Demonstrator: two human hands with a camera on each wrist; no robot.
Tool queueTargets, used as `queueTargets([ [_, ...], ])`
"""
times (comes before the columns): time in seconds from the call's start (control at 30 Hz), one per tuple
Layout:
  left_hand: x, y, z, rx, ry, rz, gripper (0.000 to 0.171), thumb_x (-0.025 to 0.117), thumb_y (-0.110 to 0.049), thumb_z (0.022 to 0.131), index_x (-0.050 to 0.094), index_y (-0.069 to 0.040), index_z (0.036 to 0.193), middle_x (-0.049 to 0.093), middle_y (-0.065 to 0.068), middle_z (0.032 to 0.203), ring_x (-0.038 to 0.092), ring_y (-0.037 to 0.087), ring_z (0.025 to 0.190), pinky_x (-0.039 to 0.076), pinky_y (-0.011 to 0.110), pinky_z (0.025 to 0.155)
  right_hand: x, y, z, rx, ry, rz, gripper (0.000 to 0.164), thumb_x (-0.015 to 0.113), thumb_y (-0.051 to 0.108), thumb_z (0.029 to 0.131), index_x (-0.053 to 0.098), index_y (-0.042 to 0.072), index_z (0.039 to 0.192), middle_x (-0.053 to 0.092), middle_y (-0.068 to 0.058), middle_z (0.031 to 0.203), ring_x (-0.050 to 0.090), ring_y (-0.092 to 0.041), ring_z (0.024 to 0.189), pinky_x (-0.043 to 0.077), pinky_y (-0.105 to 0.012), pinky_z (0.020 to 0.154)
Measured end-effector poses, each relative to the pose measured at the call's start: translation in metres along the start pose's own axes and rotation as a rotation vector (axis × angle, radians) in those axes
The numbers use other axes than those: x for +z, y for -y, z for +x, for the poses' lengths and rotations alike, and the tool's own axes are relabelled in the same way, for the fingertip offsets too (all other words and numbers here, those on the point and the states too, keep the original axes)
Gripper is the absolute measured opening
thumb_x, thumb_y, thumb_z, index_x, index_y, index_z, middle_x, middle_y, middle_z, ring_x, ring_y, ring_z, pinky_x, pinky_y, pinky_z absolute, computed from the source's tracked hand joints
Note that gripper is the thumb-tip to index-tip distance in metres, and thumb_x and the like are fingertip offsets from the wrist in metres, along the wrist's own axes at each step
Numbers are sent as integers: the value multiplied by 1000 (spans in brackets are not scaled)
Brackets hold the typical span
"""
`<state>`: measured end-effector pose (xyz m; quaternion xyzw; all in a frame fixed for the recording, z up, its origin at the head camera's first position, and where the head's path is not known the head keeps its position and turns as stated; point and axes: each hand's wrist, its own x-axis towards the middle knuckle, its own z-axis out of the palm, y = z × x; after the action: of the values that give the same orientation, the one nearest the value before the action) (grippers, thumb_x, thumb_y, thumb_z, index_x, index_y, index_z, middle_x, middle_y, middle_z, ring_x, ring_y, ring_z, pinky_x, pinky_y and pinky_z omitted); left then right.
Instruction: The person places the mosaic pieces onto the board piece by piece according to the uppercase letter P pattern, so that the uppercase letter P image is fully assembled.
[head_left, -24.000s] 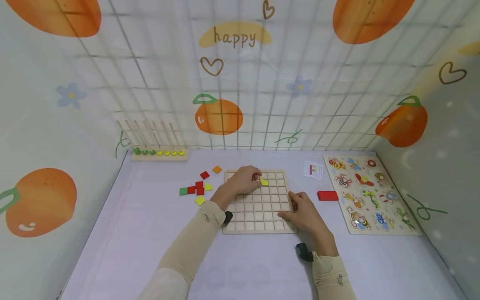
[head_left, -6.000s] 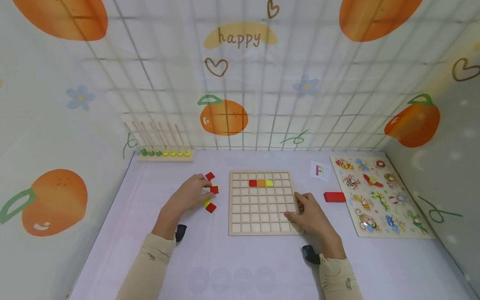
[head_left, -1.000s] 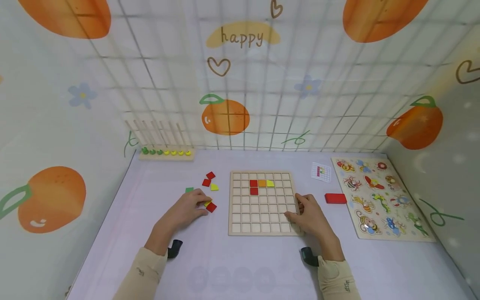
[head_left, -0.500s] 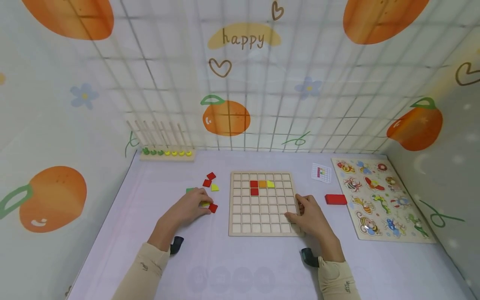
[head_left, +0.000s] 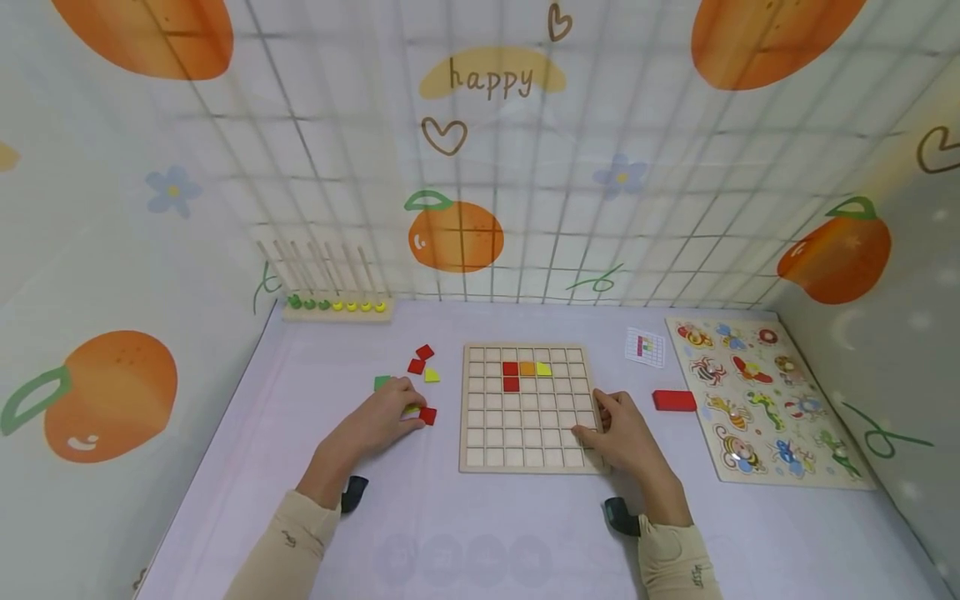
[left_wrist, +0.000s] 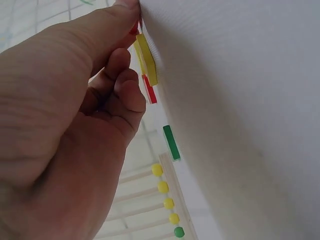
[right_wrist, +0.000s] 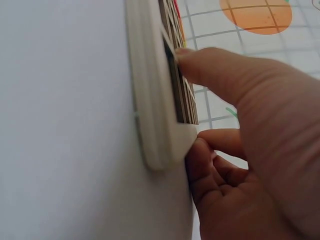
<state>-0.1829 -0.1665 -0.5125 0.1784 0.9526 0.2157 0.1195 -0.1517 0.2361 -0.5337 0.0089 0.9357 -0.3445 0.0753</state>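
Left of the board, my left hand (head_left: 378,421) pinches a red square tile (head_left: 428,416) between thumb and fingertips, low at the table. A yellow tile (left_wrist: 146,59) lies right beside it, partly behind the fingers in the head view. My right hand (head_left: 626,433) grips the right edge of the wooden grid board (head_left: 528,437), thumb on top and fingers along the side. Set in the board's cells are a red tile (head_left: 511,368), an orange tile (head_left: 527,368) and a yellow tile (head_left: 543,369) in a row, with a second red tile (head_left: 512,384) below the first.
Loose beyond the left hand lie two red tiles (head_left: 416,367), a yellow piece (head_left: 431,376) and a green tile (head_left: 382,382). A bead-peg stand (head_left: 337,315) is at the back left. Rightward are a pattern card (head_left: 645,347), a red block (head_left: 674,401) and an insect puzzle board (head_left: 761,446).
Since the oldest frame, the board has gained two red tiles and an orange one beside the yellow. Within the last second, my left hand has closed on a loose red tile and turned it slightly.
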Motion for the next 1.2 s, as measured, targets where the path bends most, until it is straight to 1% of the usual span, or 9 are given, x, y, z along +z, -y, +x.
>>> queueTargets([
  [0.13,4,1,0,56,-63,34,28,77,-29,92,75,-12,115,54,-6,99,48,11,96,51,28,82,1,-1,1,-2,-2,-6,87,81,35,86,41,-5,152,51,-17,119,55,-25,102,47,-32,80],
  [0.2,6,-1,1,74,-97,39,28,78,-28,92,75,-11,114,55,-4,100,48,13,98,51,29,84,1,-1,1,0,-1,-7,87,81,35,86,41,-4,152,51,-17,119,55,-25,102,47,-32,80],
  [0.27,8,-5,4,75,-118,47,29,77,-27,92,74,-10,115,56,-3,103,49,14,101,52,30,86,0,-2,1,2,-1,-7,87,81,35,86,41,-4,152,51,-17,119,55,-25,103,47,-32,80],
  [0.4,12,-15,12,57,-139,54,31,77,-28,93,73,-9,117,58,1,108,50,17,107,54,33,92,-1,-2,0,11,-1,-4,88,81,35,86,40,-4,153,50,-17,120,54,-25,103,47,-32,80],
  [0.5,14,-24,19,66,-151,50,31,77,-27,92,73,-8,117,59,1,107,52,16,105,53,33,92,-1,-3,0,13,-1,3,88,81,35,86,40,-4,153,50,-17,120,54,-25,103,47,-32,81],
  [0.63,16,-36,26,68,-149,36,31,78,-26,91,73,-8,116,59,0,104,53,14,99,53,31,88,0,-3,1,4,1,11,87,81,35,86,41,-4,153,50,-17,120,54,-25,103,47,-32,81],
  [0.77,20,-47,34,75,-149,51,31,77,-28,92,73,-9,117,58,-1,101,50,13,96,52,28,84,1,-3,1,-2,-6,5,87,80,36,86,41,-3,153,51,-16,122,54,-24,103,47,-33,82],
  [1.0,27,-65,47,98,-148,42,31,76,-29,93,73,-9,117,58,-2,101,47,13,98,50,26,82,1,-5,2,-1,-4,-1,86,80,35,86,41,-3,153,50,-16,121,53,-24,102,46,-32,80],
  [1.2,34,-79,57,114,-129,83,34,76,-32,94,74,-8,118,58,-1,103,48,14,100,52,25,84,1,-4,2,-5,-5,3,86,80,34,86,42,-4,152,51,-16,118,52,-24,101,46,-32,81],
])
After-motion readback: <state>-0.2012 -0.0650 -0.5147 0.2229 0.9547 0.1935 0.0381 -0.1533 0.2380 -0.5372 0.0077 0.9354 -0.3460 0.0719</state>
